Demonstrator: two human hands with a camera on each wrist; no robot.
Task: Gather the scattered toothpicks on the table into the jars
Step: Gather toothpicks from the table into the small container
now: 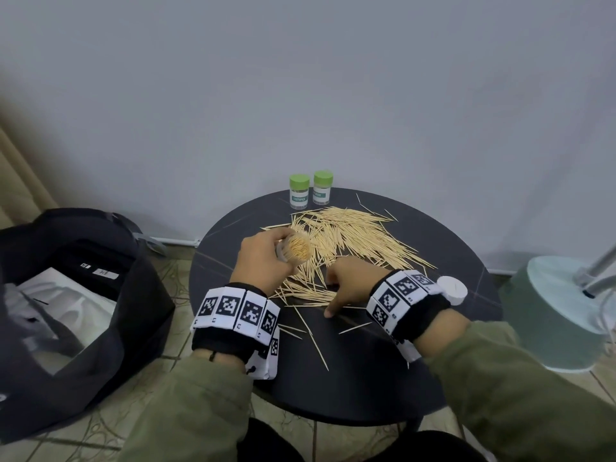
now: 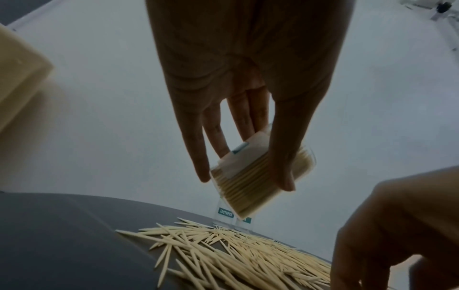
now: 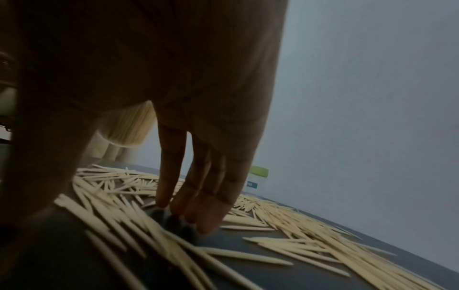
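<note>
Against the plain grey wall point(image 1: 300, 78), a round dark table point(image 1: 366, 378) fills the frame's middle, loose toothpicks point(image 1: 353, 235) strewn across it below two green-capped jars point(image 1: 310, 191). Left hand point(image 1: 263, 258) grips an open, tilted, packed jar point(image 1: 295, 251); right hand point(image 1: 350, 281) presses straight fingertips point(image 3: 208, 225) onto the tabletop among the toothpicks. Lower left, a black bag point(image 1: 83, 311) sits on the tiled floor point(image 1: 173, 371).

Round dark counter, toothpicks spread over it

Round dark counter point(image 1: 416, 378) with faint pale veining, set against a grey wall. Loose toothpicks point(image 1: 353, 235) lie in a wide heap across the middle and far half, a few strays point(image 1: 301, 320) nearer the front edge. Two green-lidded jars point(image 1: 299, 191) stand upright side by side at the far edge, just behind the heap. A white lid point(image 1: 452, 290) lies flat near the right rim. Right fingertips point(image 3: 209, 228) touch the surface among the sticks
</note>
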